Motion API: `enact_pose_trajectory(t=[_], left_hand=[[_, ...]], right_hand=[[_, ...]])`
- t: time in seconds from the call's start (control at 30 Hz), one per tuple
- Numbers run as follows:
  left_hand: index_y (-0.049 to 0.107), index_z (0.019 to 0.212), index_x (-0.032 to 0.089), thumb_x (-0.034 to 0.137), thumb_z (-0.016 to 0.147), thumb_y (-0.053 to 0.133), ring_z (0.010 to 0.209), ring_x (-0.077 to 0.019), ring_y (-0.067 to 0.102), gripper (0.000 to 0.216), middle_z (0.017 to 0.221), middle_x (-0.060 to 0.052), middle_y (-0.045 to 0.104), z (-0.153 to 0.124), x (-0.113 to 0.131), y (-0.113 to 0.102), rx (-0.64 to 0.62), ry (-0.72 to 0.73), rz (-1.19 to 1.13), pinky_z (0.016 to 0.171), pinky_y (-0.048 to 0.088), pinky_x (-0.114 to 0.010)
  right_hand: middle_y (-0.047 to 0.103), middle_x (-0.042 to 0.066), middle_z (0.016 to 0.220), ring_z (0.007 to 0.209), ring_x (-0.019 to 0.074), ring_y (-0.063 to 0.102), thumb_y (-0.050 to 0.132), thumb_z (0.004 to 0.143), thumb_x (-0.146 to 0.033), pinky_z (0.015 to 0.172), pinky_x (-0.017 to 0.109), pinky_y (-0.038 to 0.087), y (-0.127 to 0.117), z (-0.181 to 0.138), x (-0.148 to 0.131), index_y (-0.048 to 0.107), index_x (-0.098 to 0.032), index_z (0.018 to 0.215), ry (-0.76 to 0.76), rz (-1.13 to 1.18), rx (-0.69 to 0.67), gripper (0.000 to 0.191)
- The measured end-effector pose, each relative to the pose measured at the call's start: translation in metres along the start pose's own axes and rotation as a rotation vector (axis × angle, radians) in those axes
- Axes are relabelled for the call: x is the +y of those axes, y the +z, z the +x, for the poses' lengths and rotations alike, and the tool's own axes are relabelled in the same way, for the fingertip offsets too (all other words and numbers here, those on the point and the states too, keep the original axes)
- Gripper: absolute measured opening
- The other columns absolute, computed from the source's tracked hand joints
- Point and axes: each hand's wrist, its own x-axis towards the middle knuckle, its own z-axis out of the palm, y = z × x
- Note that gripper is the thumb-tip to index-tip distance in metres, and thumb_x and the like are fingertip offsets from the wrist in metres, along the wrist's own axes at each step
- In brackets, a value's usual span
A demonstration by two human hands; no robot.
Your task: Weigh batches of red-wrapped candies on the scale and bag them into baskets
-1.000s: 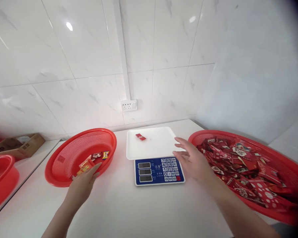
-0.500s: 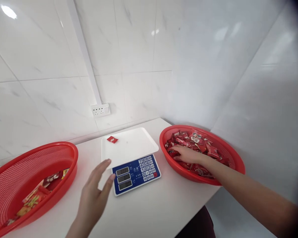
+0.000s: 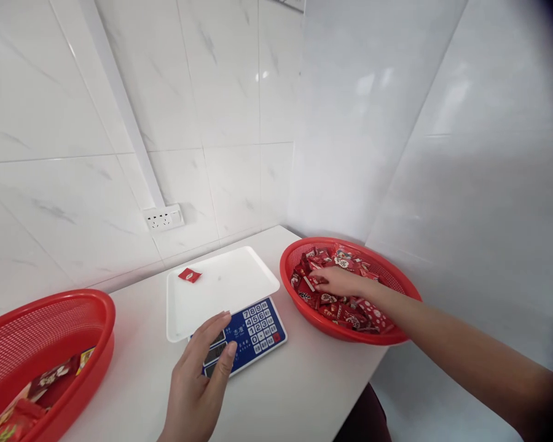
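Note:
An electronic scale [image 3: 253,331] with a blue keypad and a white weighing tray [image 3: 221,291] stands on the white table. One small red packet [image 3: 190,275] lies on the tray's far left corner. My left hand [image 3: 201,380] hovers over the scale's displays, fingers stretched out and holding nothing. My right hand [image 3: 338,281] reaches into the red basket on the right [image 3: 299,258], which is full of red candy packets [image 3: 350,304]; its fingers curl down among the packets, and what they grip is hidden.
A second red basket [image 3: 46,344] at the left holds a few mixed packets [image 3: 37,396]. Tiled walls meet in a corner behind the scale, with a white socket [image 3: 163,217] on the left wall. The table's edge runs just below the right basket.
The view has swung right. My left hand left the left basket and came over the scale's front. My right hand went from above the keypad into the right basket.

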Motion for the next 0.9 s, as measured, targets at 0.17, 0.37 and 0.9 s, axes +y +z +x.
enact_pose_trajectory(t=[0.17,0.37,0.9], left_hand=[[0.055,0.11,0.034,0.045,0.08,0.047,0.114,-0.023,0.051,0.033,0.12,0.0,0.056,0.002,-0.001,-0.012,0.058,-0.005,0.07,0.068,0.056,-0.029],[0.056,0.11,0.03,0.046,0.08,0.048,0.112,-0.0245,0.051,0.035,0.12,-0.001,0.056,0.002,0.006,-0.018,0.116,-0.045,0.071,0.04,0.047,-0.019],[0.061,0.105,0.027,0.04,0.082,0.05,0.101,-0.023,0.059,0.029,0.113,-0.005,0.061,0.003,0.001,-0.018,0.121,0.098,0.091,0.032,0.041,-0.013]], right_hand=[[0.045,0.014,0.132,0.118,0.0291,0.044,0.058,0.072,-0.023,0.096,0.037,0.035,-0.017,0.008,0.019,0.043,-0.015,0.132,0.049,-0.219,-0.063,0.062],[0.029,0.015,0.142,0.124,0.0401,0.032,0.065,0.067,-0.034,0.093,0.052,0.031,0.01,0.012,0.016,0.029,-0.028,0.138,0.159,-0.469,-0.219,0.081],[0.061,0.013,0.111,0.096,0.0297,0.058,0.055,0.068,-0.018,0.079,0.037,0.045,0.01,0.019,-0.004,0.052,-0.018,0.121,0.057,-0.371,-0.293,0.053]])
